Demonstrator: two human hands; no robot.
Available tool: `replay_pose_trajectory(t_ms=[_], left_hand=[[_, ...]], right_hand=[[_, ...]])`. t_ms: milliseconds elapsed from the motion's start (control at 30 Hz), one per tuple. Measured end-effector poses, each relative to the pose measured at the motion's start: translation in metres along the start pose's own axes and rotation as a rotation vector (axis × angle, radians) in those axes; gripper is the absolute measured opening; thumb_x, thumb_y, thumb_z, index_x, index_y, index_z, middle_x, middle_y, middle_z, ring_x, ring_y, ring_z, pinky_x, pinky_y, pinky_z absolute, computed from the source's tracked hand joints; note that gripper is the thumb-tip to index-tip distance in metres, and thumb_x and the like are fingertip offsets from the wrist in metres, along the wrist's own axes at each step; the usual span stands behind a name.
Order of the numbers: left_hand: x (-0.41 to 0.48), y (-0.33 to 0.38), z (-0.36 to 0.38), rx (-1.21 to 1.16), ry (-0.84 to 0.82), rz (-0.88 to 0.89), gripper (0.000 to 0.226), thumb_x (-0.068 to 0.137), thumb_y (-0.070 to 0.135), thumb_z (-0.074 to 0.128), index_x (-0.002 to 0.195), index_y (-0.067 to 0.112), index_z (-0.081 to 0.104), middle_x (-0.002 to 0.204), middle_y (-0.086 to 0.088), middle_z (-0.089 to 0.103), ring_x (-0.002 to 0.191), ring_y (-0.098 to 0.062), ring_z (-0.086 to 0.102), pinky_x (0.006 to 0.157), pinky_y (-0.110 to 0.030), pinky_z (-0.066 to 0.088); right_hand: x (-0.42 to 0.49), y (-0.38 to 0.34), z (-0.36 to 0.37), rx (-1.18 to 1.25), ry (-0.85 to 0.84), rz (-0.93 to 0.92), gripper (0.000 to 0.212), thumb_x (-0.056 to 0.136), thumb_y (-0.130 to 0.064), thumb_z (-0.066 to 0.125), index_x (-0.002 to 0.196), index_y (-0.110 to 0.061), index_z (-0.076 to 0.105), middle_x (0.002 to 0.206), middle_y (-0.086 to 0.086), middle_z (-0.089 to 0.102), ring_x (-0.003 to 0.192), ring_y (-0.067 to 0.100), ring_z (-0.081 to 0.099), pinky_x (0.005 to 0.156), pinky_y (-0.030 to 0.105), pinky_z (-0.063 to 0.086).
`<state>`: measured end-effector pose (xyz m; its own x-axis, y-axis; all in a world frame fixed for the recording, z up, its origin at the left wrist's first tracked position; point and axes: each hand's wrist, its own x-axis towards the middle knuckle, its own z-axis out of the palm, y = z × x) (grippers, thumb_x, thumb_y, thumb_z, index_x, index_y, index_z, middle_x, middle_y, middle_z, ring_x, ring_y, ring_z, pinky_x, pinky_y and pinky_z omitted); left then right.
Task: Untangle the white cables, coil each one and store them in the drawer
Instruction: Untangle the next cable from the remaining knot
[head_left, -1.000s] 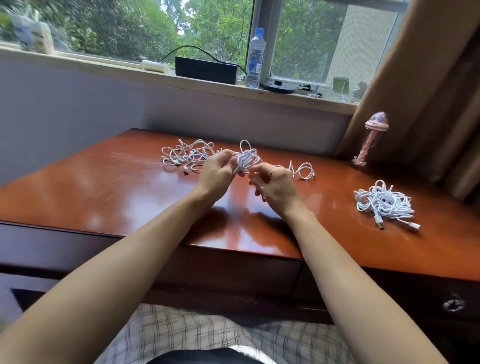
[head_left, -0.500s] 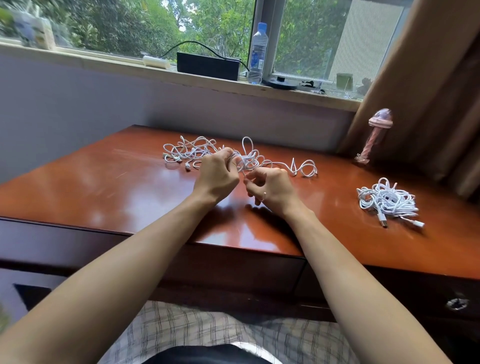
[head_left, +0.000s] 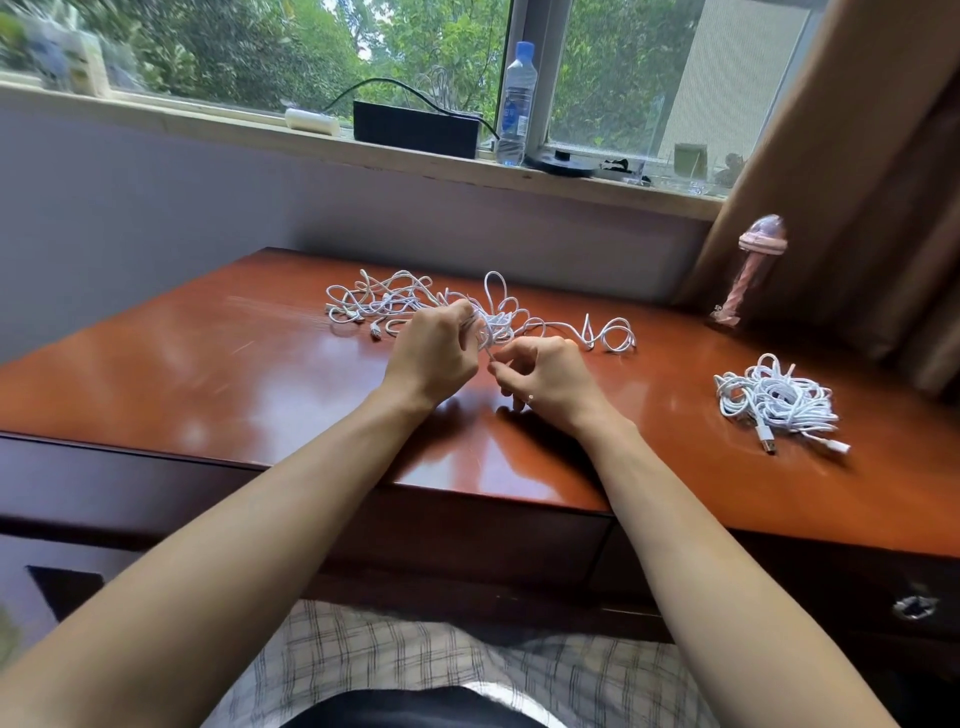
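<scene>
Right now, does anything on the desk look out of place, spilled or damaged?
Nothing spilled or broken. The loose white cable tangle sprawls across the far side of the red-brown wooden desk, gripped by left hand and right hand; a rough white cable bundle sits apart, right.

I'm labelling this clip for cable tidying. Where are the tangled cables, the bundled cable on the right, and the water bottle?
tangled cables (head_left: 389, 302): head view, middle of the loose heap.
bundled cable (head_left: 774, 402): head view, centre of the bundle.
water bottle (head_left: 515, 111): head view, its label.
</scene>
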<state>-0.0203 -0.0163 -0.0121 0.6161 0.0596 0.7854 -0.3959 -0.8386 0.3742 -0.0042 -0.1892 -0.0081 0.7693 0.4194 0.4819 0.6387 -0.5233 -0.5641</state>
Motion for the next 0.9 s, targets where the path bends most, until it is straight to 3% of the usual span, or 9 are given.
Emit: replay_pose_trajectory(t_ms=[133, 367, 500, 600, 700, 800, 900], left_hand=[[0.000, -0.002, 0.001, 0.070, -0.036, 0.006, 0.021, 0.096, 0.018, 0.059, 0.080, 0.004, 0.060, 0.075, -0.021, 0.067, 0.071, -0.044, 0.061, 0.058, -0.037, 0.038], [0.002, -0.003, 0.005, 0.138, -0.107, 0.020, 0.023, 0.101, 0.022, 0.056, 0.087, 0.004, 0.060, 0.089, -0.020, 0.071, 0.083, -0.045, 0.063, 0.064, -0.037, 0.033], [0.004, -0.006, 0.007, 0.203, -0.129, 0.042, 0.019, 0.100, 0.019, 0.054, 0.089, 0.005, 0.060, 0.091, -0.019, 0.071, 0.084, -0.045, 0.064, 0.063, -0.040, 0.039], [0.004, -0.004, 0.008, 0.263, -0.158, 0.052, 0.015, 0.099, 0.014, 0.053, 0.089, 0.005, 0.060, 0.090, -0.021, 0.071, 0.083, -0.046, 0.065, 0.064, -0.043, 0.045], [0.006, -0.006, 0.009, 0.316, -0.185, 0.038, 0.011, 0.097, 0.010, 0.054, 0.090, 0.005, 0.061, 0.092, -0.020, 0.071, 0.085, -0.045, 0.065, 0.064, -0.042, 0.042], [0.006, -0.006, 0.010, 0.363, -0.220, 0.042, 0.008, 0.095, 0.007, 0.054, 0.095, 0.006, 0.062, 0.097, -0.017, 0.071, 0.090, -0.043, 0.065, 0.065, -0.041, 0.040], [0.004, -0.003, 0.009, 0.396, -0.255, 0.075, 0.014, 0.092, 0.003, 0.053, 0.100, 0.009, 0.063, 0.101, -0.014, 0.071, 0.095, -0.040, 0.065, 0.064, -0.037, 0.034]], right_hand=[[-0.004, 0.001, -0.002, -0.042, -0.029, -0.004, 0.017, 0.089, -0.007, 0.068, 0.103, -0.012, 0.075, 0.058, -0.010, 0.063, 0.048, 0.004, 0.057, 0.060, 0.013, 0.046], [0.001, 0.003, -0.007, -0.333, 0.018, -0.044, 0.012, 0.089, -0.025, 0.070, 0.096, -0.022, 0.079, 0.078, -0.004, 0.074, 0.076, 0.019, 0.068, 0.077, 0.037, 0.056], [0.000, 0.000, -0.008, -0.410, 0.017, -0.019, 0.013, 0.091, -0.031, 0.071, 0.093, -0.020, 0.079, 0.081, 0.001, 0.075, 0.081, 0.024, 0.068, 0.078, 0.037, 0.055], [0.001, 0.002, -0.008, -0.332, -0.044, -0.029, 0.009, 0.092, -0.024, 0.073, 0.095, -0.017, 0.077, 0.085, 0.002, 0.074, 0.082, 0.023, 0.066, 0.081, 0.040, 0.054], [-0.001, 0.002, -0.008, -0.323, -0.064, -0.055, 0.012, 0.093, -0.017, 0.067, 0.101, -0.017, 0.076, 0.097, 0.000, 0.074, 0.092, 0.023, 0.066, 0.086, 0.041, 0.053], [-0.001, 0.004, -0.009, -0.440, -0.022, -0.105, 0.015, 0.098, -0.025, 0.063, 0.107, -0.024, 0.074, 0.110, -0.005, 0.072, 0.105, 0.022, 0.064, 0.087, 0.039, 0.053], [0.000, 0.006, -0.011, -0.568, 0.061, -0.172, 0.016, 0.100, -0.032, 0.061, 0.105, -0.029, 0.076, 0.106, -0.005, 0.071, 0.104, 0.023, 0.060, 0.081, 0.035, 0.050]])
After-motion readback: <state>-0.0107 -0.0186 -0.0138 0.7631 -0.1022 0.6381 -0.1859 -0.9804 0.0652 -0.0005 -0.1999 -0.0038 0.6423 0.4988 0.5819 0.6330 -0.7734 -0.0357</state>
